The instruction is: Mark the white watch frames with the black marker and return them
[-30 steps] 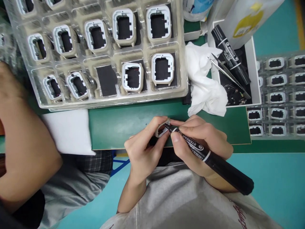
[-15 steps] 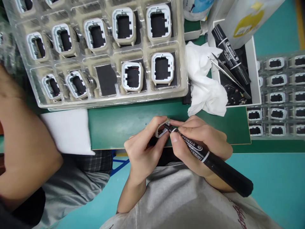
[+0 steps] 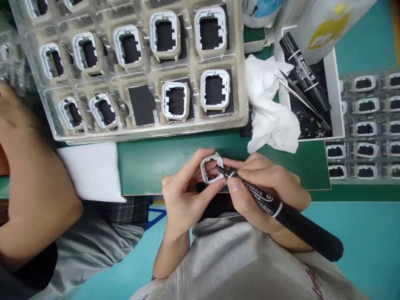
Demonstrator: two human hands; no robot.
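Note:
Between the thumb and fingers of my left hand (image 3: 184,191) is a small white and beige watch case (image 3: 203,170), a rounded square frame with an open middle. Its opening faces up towards me. My right hand (image 3: 268,187) grips a black marker pen (image 3: 265,199) like a writing pen, its tip at the right inner edge of the case. A right finger reaches past the tip to the case's side. Whether the tip touches the frame I cannot tell. Above the hands, a clear plastic tray (image 3: 150,132) holds several similar cases, with one pocket showing only its black lining.
A crumpled white cloth (image 3: 270,112) lies beside a white box (image 3: 339,100) holding tweezers (image 3: 304,102) and another marker (image 3: 304,71). More cases sit in trays at right. A folded white cloth (image 3: 89,173) lies left, near a co-worker's arm (image 3: 37,187). The green table's (image 3: 156,166) edge runs below.
The watch case has turned from edge-on to face me more fully. My left fingers have opened wider around it. The marker has shifted slightly right, its tip now at the case's right inner edge.

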